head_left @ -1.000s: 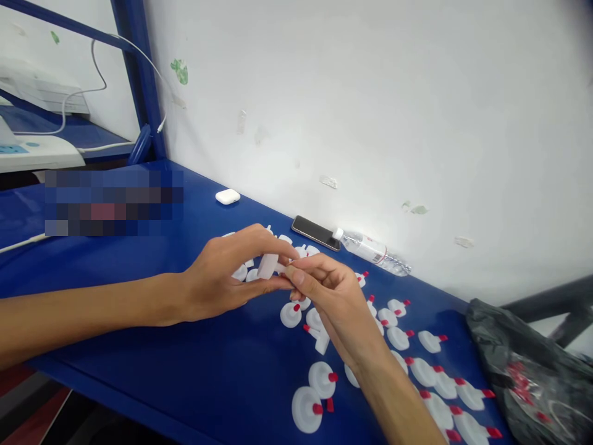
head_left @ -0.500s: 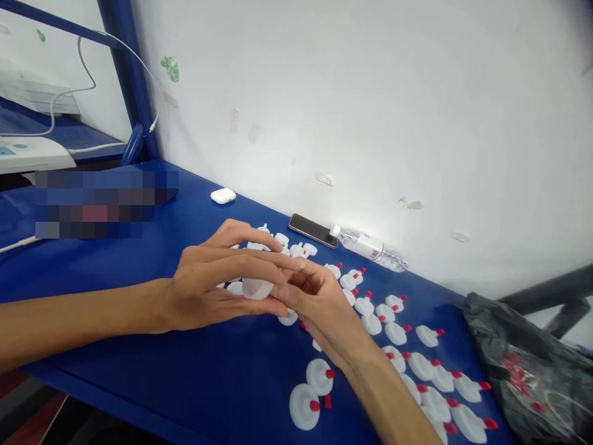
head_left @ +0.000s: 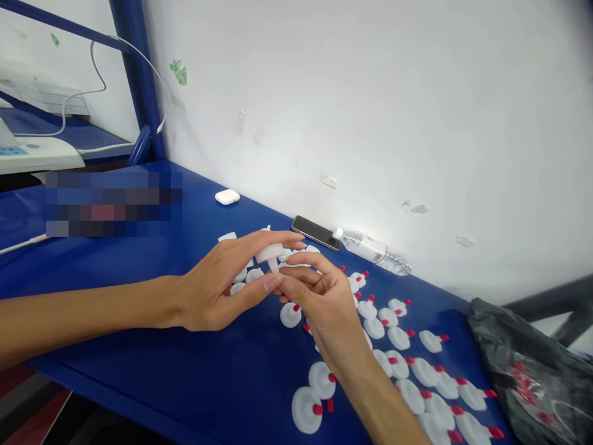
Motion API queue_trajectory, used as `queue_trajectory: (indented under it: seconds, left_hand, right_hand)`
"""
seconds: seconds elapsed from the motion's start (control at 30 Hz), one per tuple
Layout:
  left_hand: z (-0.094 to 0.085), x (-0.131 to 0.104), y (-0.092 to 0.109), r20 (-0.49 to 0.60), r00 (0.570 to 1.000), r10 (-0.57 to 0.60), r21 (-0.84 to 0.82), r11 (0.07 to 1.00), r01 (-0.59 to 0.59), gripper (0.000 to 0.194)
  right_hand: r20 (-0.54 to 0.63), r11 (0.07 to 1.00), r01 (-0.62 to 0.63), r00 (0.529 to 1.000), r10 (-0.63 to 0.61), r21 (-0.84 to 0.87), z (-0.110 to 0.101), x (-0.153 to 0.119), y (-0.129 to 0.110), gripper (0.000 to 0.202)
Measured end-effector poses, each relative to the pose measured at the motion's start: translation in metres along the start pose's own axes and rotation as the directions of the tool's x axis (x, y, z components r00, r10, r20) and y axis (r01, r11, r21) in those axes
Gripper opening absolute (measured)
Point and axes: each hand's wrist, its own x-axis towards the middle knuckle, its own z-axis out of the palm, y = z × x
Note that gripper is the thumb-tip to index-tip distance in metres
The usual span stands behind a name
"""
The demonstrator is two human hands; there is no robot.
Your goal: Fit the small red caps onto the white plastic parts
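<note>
Between my left hand [head_left: 222, 278] and its stretched fingers is a white plastic nozzle cap [head_left: 269, 252], its wide round base up and its narrow spout pointing down. My left thumb lies by the spout's tip and my fingers reach over the base. My right hand [head_left: 319, 287] pinches thumb and finger together right at the spout's end; what they hold there is hidden. Beneath and behind my hands lie several plain white nozzle caps [head_left: 254, 275]. To the right and in front are several white nozzle caps with red tips [head_left: 306, 410], and a loose red tip [head_left: 330, 405].
At the wall lie a white earbud case [head_left: 227, 197], a phone [head_left: 315, 232] and a plastic bottle [head_left: 373, 248] on its side. A dark plastic bag [head_left: 491, 327] with a clear bag of red tips [head_left: 523, 380] stands at the right edge of the blue table [head_left: 208, 383].
The nozzle cap has been turned so its spout shows pointing down. My left fingers have lifted and straightened above it, and my right fingers have come to the spout's end.
</note>
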Motion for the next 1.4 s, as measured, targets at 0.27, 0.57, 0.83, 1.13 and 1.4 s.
queue_trajectory:
  seconds: [0.27, 0.57, 0.83, 1.13, 1.4]
  left_hand:
    - [0.001, 0.001, 0.003, 0.051, 0.999, -0.021, 0.042, 0.999, 0.019, 0.055]
    - [0.01, 0.001, -0.01, 0.012, 0.999, 0.046, 0.133, 0.99, -0.047, 0.042]
    - [0.012, 0.0, -0.009, 0.022, 0.998, 0.059, 0.145, 0.988, -0.061, 0.035]
    - [0.01, 0.0, -0.004, 0.02, 0.993, 0.119, 0.14, 0.983, -0.12, 0.035]
    - [0.012, -0.002, -0.002, -0.04, 0.991, 0.125, 0.106, 0.987, -0.12, 0.037]
  right_hand:
    - [-0.126, 0.974, 0.155, 0.976, -0.177, -0.166, 0.005, -0.006, -0.005, 0.018]
    - [-0.153, 0.96, 0.133, 0.973, -0.174, -0.248, 0.008, -0.01, -0.005, 0.031]
    - [0.04, 0.997, 0.063, 0.997, -0.065, 0.034, 0.005, -0.005, 0.002, 0.03]
    - [0.082, 0.995, 0.094, 0.992, -0.095, 0.017, 0.005, -0.006, 0.001, 0.029]
    - [0.073, 0.992, 0.114, 0.991, -0.111, -0.047, 0.008, -0.009, -0.002, 0.031]
